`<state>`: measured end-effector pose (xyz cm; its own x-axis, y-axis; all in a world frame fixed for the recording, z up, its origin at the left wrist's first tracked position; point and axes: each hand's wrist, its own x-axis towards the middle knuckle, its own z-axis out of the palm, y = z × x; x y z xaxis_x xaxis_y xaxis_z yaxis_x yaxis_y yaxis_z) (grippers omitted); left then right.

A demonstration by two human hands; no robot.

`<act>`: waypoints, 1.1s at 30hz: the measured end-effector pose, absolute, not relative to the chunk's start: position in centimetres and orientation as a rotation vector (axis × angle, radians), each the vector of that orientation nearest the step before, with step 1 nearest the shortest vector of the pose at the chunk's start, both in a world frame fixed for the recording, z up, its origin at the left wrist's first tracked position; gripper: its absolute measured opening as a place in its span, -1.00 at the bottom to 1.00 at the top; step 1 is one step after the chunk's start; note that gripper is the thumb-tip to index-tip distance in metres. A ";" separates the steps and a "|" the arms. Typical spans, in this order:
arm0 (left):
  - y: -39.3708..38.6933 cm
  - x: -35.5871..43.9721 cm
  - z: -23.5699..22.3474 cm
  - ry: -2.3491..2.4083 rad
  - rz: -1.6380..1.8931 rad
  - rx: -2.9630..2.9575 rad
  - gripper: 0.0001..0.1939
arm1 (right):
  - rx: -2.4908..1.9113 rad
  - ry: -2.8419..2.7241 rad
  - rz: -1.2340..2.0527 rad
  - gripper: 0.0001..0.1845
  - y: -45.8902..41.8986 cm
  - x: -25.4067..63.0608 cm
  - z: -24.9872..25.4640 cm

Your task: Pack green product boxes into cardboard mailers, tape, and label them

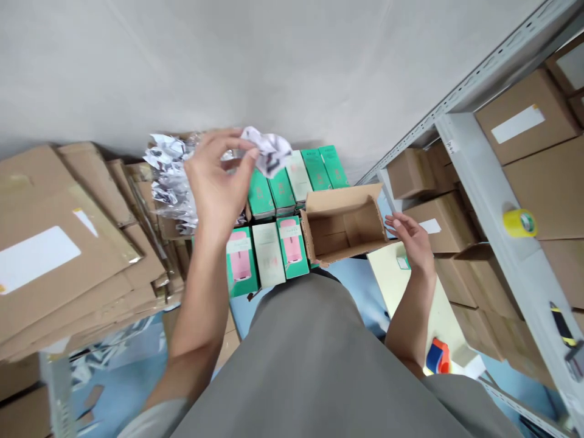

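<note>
My left hand [223, 176] pinches a crumpled piece of printed white paper [268, 151] between thumb and fingers, raised above several green and white boxes [269, 255], some with a pink picture on the front. Right of these boxes stands an open brown cardboard box [349, 234], its inside bare and a flap raised at the back. My right hand [410, 240] is beside the box's right end, fingers apart and partly bent; whether the fingertips touch its edge I cannot tell. Behind my left hand lies a heap of crumpled paper [171, 170], partly under clear plastic.
Flattened cardboard boxes [59, 243] are stacked on the left. On the right, a grey metal shelf [483, 164] holds several closed cartons, with a yellow tape roll [520, 223] and a yellow-black cutter [562, 325] nearby. A tape dispenser [438, 356] lies on a pale surface.
</note>
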<state>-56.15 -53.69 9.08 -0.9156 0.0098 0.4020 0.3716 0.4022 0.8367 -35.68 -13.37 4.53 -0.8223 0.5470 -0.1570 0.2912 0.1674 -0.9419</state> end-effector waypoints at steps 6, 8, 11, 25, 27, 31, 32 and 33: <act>-46.7 -47.8 11.9 -2.482 -1.569 -0.905 -0.82 | -0.711 -2.469 1.519 0.01 -14.5 -36.5 5.2; -45.0 -47.2 10.2 -2.590 -1.496 -1.045 -0.82 | -0.685 -2.512 1.494 0.03 -14.9 -36.8 5.3; -43.4 -47.2 7.0 -2.740 -1.317 -1.134 -0.82 | -0.697 -2.510 1.472 -0.12 -14.7 -37.3 5.5; -52.1 -47.6 4.2 -2.661 -1.066 -0.145 -0.73 | -0.659 -2.559 1.437 -0.45 -11.9 -36.4 4.3; -54.9 -49.7 2.6 -2.786 -0.933 0.115 -0.68 | -0.636 -2.587 1.397 -0.50 -12.1 -36.7 4.7; -57.4 -53.5 -0.5 -3.132 -0.677 0.170 -0.62 | -0.632 -2.689 1.223 -0.60 -12.7 -37.4 5.4; -57.4 -54.2 -1.1 -3.192 -0.617 0.159 -0.62 | -0.637 -2.695 1.191 -0.59 -12.8 -37.6 5.4; -57.2 -54.8 -1.6 -3.236 -0.564 0.164 -0.62 | -0.641 -2.692 1.173 -0.59 -13.0 -37.7 5.5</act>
<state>-54.79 -57.19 -1.59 -0.9842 -0.0723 -0.1613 -0.1226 0.9366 0.3284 -37.74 -12.97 5.48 -0.9003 0.4330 -0.0442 0.3273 0.6064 -0.7247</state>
